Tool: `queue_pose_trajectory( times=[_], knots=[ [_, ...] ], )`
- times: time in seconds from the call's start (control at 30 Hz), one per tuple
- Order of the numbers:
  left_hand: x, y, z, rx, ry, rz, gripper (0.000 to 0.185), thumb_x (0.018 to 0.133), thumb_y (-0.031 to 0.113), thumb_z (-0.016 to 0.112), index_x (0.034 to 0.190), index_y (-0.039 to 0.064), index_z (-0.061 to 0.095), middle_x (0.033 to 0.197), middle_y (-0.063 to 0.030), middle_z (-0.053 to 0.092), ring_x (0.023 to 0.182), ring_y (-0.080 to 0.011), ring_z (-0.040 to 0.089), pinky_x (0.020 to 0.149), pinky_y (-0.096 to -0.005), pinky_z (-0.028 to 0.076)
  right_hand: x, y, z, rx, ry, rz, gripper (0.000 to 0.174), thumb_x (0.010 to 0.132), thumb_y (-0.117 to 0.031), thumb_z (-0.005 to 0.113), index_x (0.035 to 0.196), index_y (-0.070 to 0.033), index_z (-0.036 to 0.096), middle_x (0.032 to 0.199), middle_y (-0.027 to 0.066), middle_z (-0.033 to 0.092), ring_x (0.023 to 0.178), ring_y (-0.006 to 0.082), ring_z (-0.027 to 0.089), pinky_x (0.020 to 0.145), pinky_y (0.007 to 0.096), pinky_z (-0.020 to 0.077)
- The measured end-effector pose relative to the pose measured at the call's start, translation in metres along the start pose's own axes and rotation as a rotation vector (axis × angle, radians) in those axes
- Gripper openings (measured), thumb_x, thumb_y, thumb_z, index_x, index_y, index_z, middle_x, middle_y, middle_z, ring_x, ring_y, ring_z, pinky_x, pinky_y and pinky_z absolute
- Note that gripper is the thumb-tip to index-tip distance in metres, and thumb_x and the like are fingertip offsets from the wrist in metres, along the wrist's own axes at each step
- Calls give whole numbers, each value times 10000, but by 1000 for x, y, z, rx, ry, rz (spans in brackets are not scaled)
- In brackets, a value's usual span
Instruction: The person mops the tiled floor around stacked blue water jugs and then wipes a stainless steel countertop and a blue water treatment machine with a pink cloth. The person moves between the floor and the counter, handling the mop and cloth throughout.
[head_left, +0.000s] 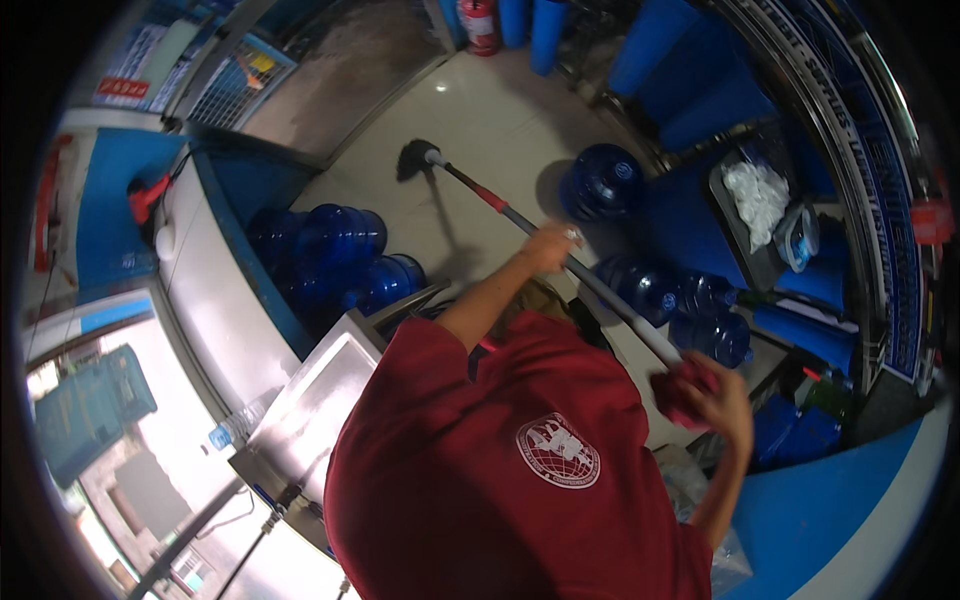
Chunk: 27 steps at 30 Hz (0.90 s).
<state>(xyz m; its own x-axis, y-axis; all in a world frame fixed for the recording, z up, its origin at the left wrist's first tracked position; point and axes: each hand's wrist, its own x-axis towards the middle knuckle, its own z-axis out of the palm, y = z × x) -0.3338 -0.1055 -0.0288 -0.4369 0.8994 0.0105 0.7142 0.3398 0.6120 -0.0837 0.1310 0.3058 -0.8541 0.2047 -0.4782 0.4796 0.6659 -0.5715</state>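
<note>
My left hand (551, 247) grips the middle of a long grey pole (607, 296) with a red section. At the pole's far end, a dark bristly head (417, 160) is over the pale tiled floor (480, 112). My right hand (716, 397) is around a dark red, cloth-like bundle (679, 390) at the pole's near end. Whether those fingers also touch the pole is hidden. Dark red shirt fabric (487, 480) fills the lower middle.
Blue water jugs lie at the left (337, 232) and right (641, 285); another blue jug (604, 180) is right of the pole. A metal counter (315, 390) is at lower left. A dark tray (739, 247) holds white plastic. A fire extinguisher (478, 26) stands at the top.
</note>
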Motion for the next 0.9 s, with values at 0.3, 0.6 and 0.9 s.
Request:
queue_pose_trajectory(
  times=[0.3,0.6,0.9],
  knots=[
    [67,218,42,-519,-918,493,273,749,307,716,693,45,664,630,-140,624,622,-337,607,618,-456,481,-187,-91,-62,-34,247,503,394,737,-36,696,1131,-30,696,926,176,702,873,279,698,800,346,521],
    [91,130,55,-227,-927,404,227,601,244,719,747,72,702,717,-154,666,734,-355,655,683,-475,496,-132,-88,-10,-116,271,481,451,712,-103,760,1157,-118,689,986,162,683,860,393,668,743,412,532],
    [73,-56,-10,97,-89,-357,684,756,179,724,1393,140,478,1456,-171,448,1362,-377,411,1096,-450,396,131,-16,99,-451,193,-239,460,816,-75,646,1257,-190,585,995,164,652,761,360,682,627,464,534]
  ],
)
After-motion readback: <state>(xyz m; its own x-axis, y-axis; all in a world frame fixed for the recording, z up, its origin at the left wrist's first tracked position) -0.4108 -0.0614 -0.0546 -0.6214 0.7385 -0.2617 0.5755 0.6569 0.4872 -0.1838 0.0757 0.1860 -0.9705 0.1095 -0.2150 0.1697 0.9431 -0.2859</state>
